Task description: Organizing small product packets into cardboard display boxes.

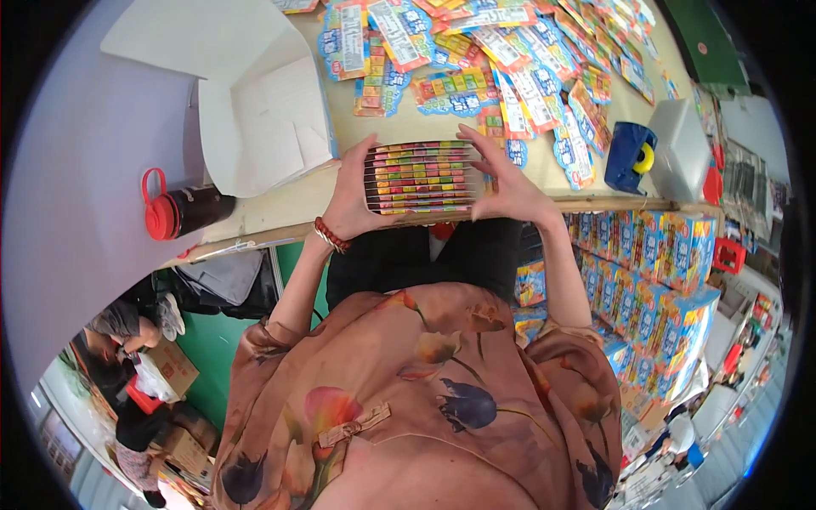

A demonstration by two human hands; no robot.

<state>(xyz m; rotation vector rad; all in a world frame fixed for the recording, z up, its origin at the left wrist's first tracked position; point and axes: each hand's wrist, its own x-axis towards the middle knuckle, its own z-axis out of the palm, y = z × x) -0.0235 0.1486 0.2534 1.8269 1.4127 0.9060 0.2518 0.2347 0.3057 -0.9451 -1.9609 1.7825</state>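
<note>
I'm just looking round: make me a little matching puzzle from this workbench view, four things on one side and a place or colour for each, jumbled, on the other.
Things:
1. stack of colourful packs
2. tape dispenser
3. bottle
4. beaded bracelet

Places and colours:
A. around the left wrist
B. black, with a red lid
C. between the left hand and the right hand
D. blue, with a yellow ring-shaped part

Right pairs: 1-C, 2-D, 3-B, 4-A
</note>
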